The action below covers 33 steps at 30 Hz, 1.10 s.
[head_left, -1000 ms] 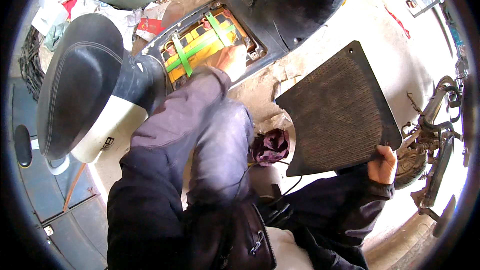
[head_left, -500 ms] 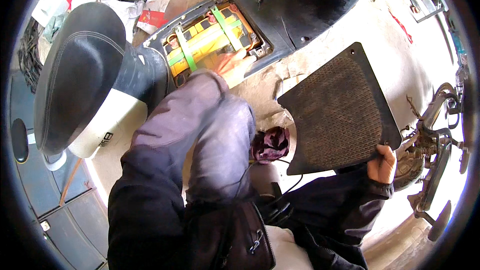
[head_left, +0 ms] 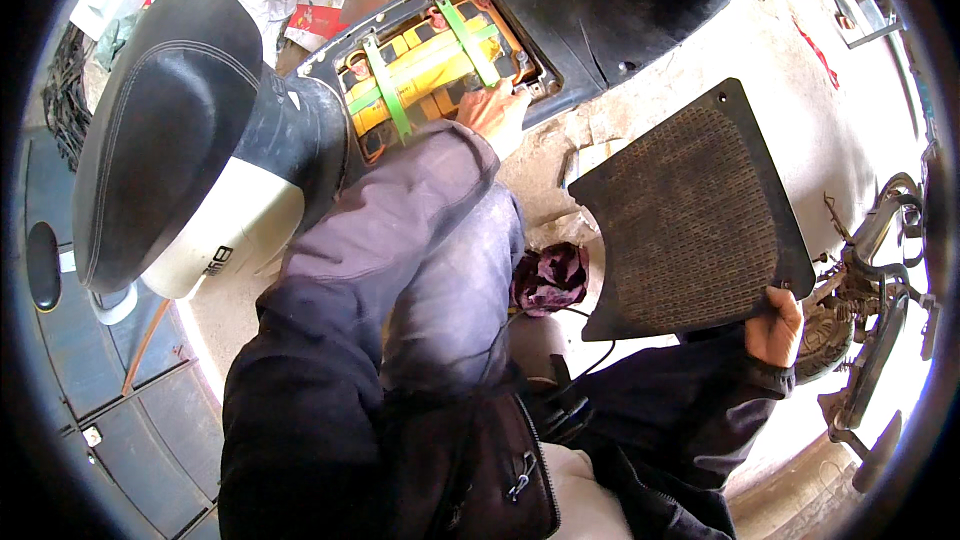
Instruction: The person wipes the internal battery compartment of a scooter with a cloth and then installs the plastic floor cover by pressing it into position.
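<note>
My left hand [head_left: 492,110] reaches to the lower right part of the scooter's open battery compartment, its fingers bent together at the edge of a yellow battery [head_left: 420,70]; what they hold, if anything, is hidden. Two green straps [head_left: 462,35] cross the battery, with a lengthwise green strip beneath them. My right hand [head_left: 772,320] grips the bottom right corner of a black textured floor panel [head_left: 685,215], held up beside the scooter. The scooter's black body [head_left: 610,5] surrounds the compartment, and its black-and-white seat [head_left: 175,100] rises at the left.
A purple crumpled cloth or bag [head_left: 552,280] lies by my knee, with a black cable nearby. Metal scooter parts [head_left: 875,320] stand at the right, paper and plastic scraps [head_left: 313,22] lie behind the scooter, and blue-grey panels [head_left: 90,340] fill the lower left.
My left hand has moved rightward and slightly up along the compartment's near side. My view has shifted a little. The panel stays in my right hand.
</note>
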Available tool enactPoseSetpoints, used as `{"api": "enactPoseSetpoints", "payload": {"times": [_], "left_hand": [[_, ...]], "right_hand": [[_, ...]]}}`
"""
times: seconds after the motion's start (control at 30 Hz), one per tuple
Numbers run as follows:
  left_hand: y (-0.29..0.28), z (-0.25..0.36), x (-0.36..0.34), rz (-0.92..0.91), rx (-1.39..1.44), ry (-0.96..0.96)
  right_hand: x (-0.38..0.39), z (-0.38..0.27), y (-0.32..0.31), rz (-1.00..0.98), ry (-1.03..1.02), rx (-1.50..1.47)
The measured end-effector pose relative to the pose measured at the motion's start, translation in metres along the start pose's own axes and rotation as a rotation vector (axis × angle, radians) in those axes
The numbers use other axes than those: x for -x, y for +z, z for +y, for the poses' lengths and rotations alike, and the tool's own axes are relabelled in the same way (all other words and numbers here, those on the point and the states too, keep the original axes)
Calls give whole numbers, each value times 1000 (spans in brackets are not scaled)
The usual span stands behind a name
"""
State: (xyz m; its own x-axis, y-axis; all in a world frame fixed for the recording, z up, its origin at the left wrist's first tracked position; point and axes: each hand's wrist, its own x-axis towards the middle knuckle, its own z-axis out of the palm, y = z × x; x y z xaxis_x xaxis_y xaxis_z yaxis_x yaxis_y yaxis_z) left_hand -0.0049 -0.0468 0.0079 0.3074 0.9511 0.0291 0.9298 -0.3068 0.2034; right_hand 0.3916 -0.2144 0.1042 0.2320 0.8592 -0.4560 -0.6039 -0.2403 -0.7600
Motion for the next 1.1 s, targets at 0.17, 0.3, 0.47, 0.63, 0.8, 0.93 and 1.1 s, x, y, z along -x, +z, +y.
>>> {"api": "enactPoseSetpoints", "payload": {"times": [0.17,0.3,0.47,0.63,0.8,0.93,1.1], "left_hand": [[-1,4,-17,-166,-68,6],[-25,-31,-55,71,944,-69],[-18,-62,-44,-94,649,-115],[-32,-24,-14,-328,144,68],[-60,-19,-5,1,556,-94],[-62,19,28,0,659,37],[-59,28,44,19,1011,-22]], "right_hand": [[-3,-1,-16,-30,38,11],[-3,0,-15,53,-54,24],[5,-1,7,123,-75,-4],[4,-1,-7,22,-66,-4],[6,1,-6,12,-111,53],[24,-7,28,-73,-189,166],[32,-3,15,-256,-180,256]]}}
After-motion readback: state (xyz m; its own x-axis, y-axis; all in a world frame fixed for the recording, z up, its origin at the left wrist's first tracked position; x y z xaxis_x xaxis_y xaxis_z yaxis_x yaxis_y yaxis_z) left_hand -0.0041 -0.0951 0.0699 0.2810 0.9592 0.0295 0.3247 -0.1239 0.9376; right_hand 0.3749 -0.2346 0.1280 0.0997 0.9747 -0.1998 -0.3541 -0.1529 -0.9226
